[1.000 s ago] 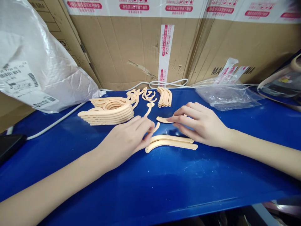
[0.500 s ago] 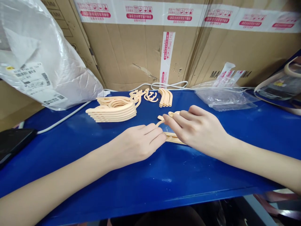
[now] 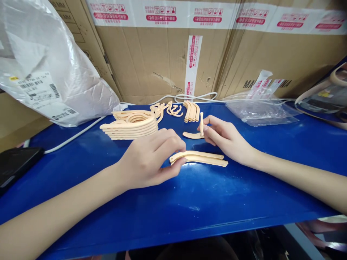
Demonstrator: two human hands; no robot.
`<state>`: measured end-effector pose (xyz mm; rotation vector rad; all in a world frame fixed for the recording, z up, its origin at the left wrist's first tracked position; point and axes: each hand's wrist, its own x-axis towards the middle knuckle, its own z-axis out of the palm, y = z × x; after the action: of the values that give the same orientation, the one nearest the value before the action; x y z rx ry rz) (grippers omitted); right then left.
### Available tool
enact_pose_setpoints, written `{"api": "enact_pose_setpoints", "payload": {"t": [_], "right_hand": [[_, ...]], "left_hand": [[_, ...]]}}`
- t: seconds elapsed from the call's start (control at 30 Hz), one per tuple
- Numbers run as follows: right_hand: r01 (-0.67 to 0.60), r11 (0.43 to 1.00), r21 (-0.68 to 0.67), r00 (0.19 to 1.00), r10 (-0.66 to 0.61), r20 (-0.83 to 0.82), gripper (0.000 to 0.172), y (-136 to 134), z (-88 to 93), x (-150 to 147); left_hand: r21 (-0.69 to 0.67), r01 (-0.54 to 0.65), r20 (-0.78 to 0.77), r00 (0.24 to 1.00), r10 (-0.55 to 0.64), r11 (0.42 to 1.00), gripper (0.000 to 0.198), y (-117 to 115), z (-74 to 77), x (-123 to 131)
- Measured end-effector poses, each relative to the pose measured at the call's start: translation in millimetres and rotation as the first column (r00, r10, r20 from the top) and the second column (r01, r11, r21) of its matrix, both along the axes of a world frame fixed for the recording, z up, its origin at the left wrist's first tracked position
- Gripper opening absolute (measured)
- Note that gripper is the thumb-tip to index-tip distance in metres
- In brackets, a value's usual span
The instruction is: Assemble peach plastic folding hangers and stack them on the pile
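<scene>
Desk (image 3: 173, 213) carries two loose bars (image 3: 207, 155), the left hand (image 3: 151, 159) pinching one or perhaps both; beyond, the right hand (image 3: 221, 133) grips a hook (image 3: 201, 121) beside a third bar (image 3: 191, 136). Stacked hangers (image 3: 130, 129) to the left look finished; farther off, more hooks (image 3: 175, 110) and more bars (image 3: 191, 112) lie unjoined.

Reads "MA" and "NA" on right carton (image 3: 273, 57), "MM" on left carton (image 3: 84, 36); shows red Chinese print on white tape (image 3: 184, 16).
</scene>
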<state>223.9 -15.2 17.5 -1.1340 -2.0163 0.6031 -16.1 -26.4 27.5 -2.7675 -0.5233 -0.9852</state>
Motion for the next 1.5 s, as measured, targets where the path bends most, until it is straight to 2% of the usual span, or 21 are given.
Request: {"api": "enact_pose_setpoints", "payload": {"t": [0.07,0.13,0.23,0.37,0.47,0.63,0.73,0.77,0.83,0.9,0.97,1.07,1.2,1.3,1.37,1.4,1.43,1.5], "right_hand": [[-0.092,0.982,-0.165,0.976,0.056,-0.212,0.023,3.7,-5.5,-1.8],[-0.141,0.959,-0.246,0.949,0.060,-0.309,0.024,6.6,-8.9,-2.7],[-0.145,0.951,-0.272,0.939,0.045,-0.342,0.024,9.4,-8.9,-2.3],[-0.136,0.944,-0.299,0.938,0.025,-0.347,0.022,9.4,-4.7,-1.2],[-0.133,0.941,-0.310,0.940,0.021,-0.339,0.020,8.2,-3.6,-0.8],[-0.163,0.933,-0.320,0.929,0.036,-0.369,0.018,8.0,-4.7,0.1],[-0.155,0.935,-0.318,0.926,0.026,-0.376,0.017,8.5,-5.4,0.6],[-0.151,0.937,-0.316,0.926,0.023,-0.377,0.017,8.7,-5.6,0.7],[-0.147,0.939,-0.311,0.926,0.020,-0.377,0.016,9.2,-6.2,0.9],[-0.149,0.940,-0.307,0.926,0.023,-0.377,0.015,9.7,-6.9,1.0],[-0.158,0.938,-0.308,0.923,0.029,-0.383,0.014,10.2,-7.4,1.2],[-0.186,0.927,-0.326,0.915,0.043,-0.401,0.014,10.4,-7.5,1.7],[-0.216,0.914,-0.343,0.917,0.069,-0.392,0.016,9.6,-7.0,2.6],[-0.218,0.914,-0.341,0.922,0.078,-0.381,0.016,9.0,-6.3,2.8],[-0.216,0.917,-0.337,0.922,0.078,-0.378,0.015,8.8,-5.9,2.7],[-0.215,0.917,-0.336,0.922,0.077,-0.379,0.015,8.7,-5.8,2.6],[-0.214,0.917,-0.336,0.922,0.077,-0.379,0.015,8.6,-5.8,2.5],[-0.209,0.919,-0.335,0.922,0.071,-0.380,0.015,8.4,-5.8,2.2]], "left_hand": [[-0.020,0.000,-0.099,0.995,-0.002,1.000,0.007,4.1,-3.4,1.3],[-0.049,-0.009,-0.200,0.980,-0.002,0.999,0.014,6.8,-7.0,3.2],[-0.150,-0.034,-0.288,0.957,-0.011,0.988,0.017,8.3,-9.4,4.8],[-0.340,-0.099,-0.319,0.948,-0.016,0.935,0.016,8.9,-6.3,3.3],[-0.367,-0.137,-0.359,0.933,-0.004,0.920,0.019,9.8,-4.2,1.8],[-0.287,-0.127,-0.304,0.952,0.035,0.949,0.018,10.4,-7.4,3.3],[-0.347,-0.114,-0.170,0.984,0.058,0.931,0.017,9.4,-6.5,5.4],[-0.406,-0.110,-0.119,0.991,0.067,0.907,0.017,8.9,-4.8,6.1],[-0.571,-0.089,-0.012,0.995,0.100,0.816,0.017,7.8,-0.2,7.7],[-0.730,-0.011,0.115,0.984,0.139,0.684,0.016,7.3,4.6,9.0],[-0.821,0.107,0.246,0.953,0.179,0.561,0.013,7.5,7.8,9.5],[-0.863,0.267,0.389,0.892,0.228,0.428,0.012,9.3,8.8,8.3],[-0.852,0.458,0.519,0.803,0.294,0.254,0.018,12.1,8.9,7.8],[-0.848,0.499,0.528,0.769,0.360,0.179,0.019,13.0,10.9,9.1],[-0.880,0.439,0.475,0.793,0.381,0.183,0.020,12.9,10.9,8.9],[-0.905,0.368,0.424,0.827,0.370,0.214,0.022,12.7,10.0,8.4],[-0.921,0.270,0.360,0.867,0.345,0.282,0.024,12.4,8.4,7.7],[-0.863,0.010,0.184,0.938,0.295,0.506,0.030,11.5,3.9,6.2]]}}
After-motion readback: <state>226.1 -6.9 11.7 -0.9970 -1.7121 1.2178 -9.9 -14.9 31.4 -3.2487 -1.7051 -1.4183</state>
